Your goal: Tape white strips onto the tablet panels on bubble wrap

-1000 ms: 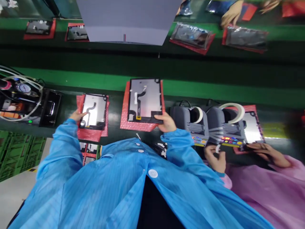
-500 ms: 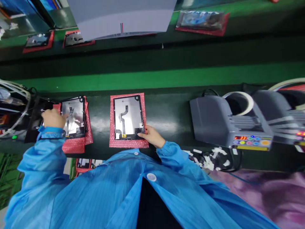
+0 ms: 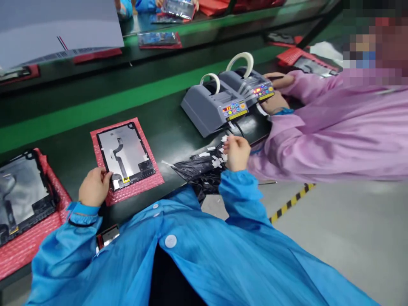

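Note:
A tablet screen panel (image 3: 126,148), its back up with a dark ribbon cable and a small yellow-edged piece, lies on pink bubble wrap (image 3: 145,188) on the dark bench. My left hand (image 3: 94,187) is at the panel's lower left edge, thumb and fingers closed on that edge. My right hand (image 3: 236,152) is raised over a black plastic bag (image 3: 199,169) strewn with white tape scraps (image 3: 217,161). Its fingers are curled together, and whatever they pinch is hidden. In front of that hand stands a grey tape dispenser (image 3: 204,108) with a lit panel.
Another panel (image 3: 24,187) lies on pink wrap at the left. Beside the first dispenser is a second tape dispenser (image 3: 237,80), where a co-worker's hand (image 3: 276,103) works in a pink sleeve (image 3: 306,140). A grey monitor-like board (image 3: 63,29) overhangs the upper left.
The view has swung right. My left hand has left the stack at the left and come to the middle panel. My right hand has let go of that panel and moved right, near the dispenser.

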Demonstrator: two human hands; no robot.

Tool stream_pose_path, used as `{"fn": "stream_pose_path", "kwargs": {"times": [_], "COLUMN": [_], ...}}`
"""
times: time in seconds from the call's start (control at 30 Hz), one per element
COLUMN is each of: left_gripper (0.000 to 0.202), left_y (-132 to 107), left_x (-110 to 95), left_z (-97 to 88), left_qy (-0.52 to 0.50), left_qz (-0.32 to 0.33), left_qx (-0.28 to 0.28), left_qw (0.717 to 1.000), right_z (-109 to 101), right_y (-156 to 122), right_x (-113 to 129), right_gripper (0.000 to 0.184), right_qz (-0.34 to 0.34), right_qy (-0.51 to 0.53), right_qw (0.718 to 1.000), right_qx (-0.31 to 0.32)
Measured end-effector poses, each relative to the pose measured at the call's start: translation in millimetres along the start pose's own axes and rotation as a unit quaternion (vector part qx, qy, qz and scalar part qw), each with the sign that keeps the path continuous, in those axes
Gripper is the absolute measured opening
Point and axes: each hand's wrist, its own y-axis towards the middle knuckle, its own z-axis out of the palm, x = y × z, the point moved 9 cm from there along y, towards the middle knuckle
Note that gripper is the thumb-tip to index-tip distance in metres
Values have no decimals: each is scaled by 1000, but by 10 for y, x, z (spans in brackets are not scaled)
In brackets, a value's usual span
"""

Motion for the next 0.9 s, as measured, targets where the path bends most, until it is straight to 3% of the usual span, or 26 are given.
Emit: {"fn": "stream_pose_path", "kwargs": {"times": [0.07, 0.13, 0.2, 0.3, 0.4, 0.47, 0.5, 0.57, 0.67, 0.73, 0.8, 0.9], "left_gripper": [27, 29, 32, 34, 34, 34, 33, 34, 33, 32, 32, 33], "left_y": [80, 197, 337, 538, 690, 764, 792, 830, 854, 854, 856, 862], "left_x": [-94, -241, -389, -530, -516, -450, -418, -370, -342, -338, -327, -306], "left_z": [-140, -281, -383, -419, -295, -147, -67, 83, 235, 306, 355, 391], "left_qy": [19, 31, 20, -18, -53, -63, -65, -56, -41, -35, -31, -32], "left_qz": [38, 94, 152, 232, 296, 319, 325, 329, 324, 322, 316, 306], "left_qx": [-2, -16, -35, -56, -50, -26, -11, 15, 38, 52, 63, 68], "left_qw": [999, 995, 988, 971, 952, 945, 943, 943, 944, 945, 946, 949], "right_z": [-111, 2, 95, -14, -190, -72, 100, 650, 1635, 2199, 2637, 3017], "right_y": [185, 303, 366, 359, 177, -13, -121, -404, -922, -1167, -1327, -1478], "right_x": [-81, -90, -24, 140, 435, 563, 585, 568, 512, 481, 436, 368], "right_gripper": [30, 27, 24, 23, 21, 14, 13, 22, 27, 20, 14, 14], "right_qz": [57, 94, 90, 24, -125, -196, -209, -199, -192, -200, -205, -223], "right_qy": [49, 77, 76, 6, -78, -68, -53, -36, -66, -104, -156, -259], "right_qw": [997, 993, 993, 999, 984, 976, 977, 966, 911, 876, 848, 808], "right_qx": [-24, 10, 24, -35, -104, -62, -3, 158, 359, 426, 464, 481]}}
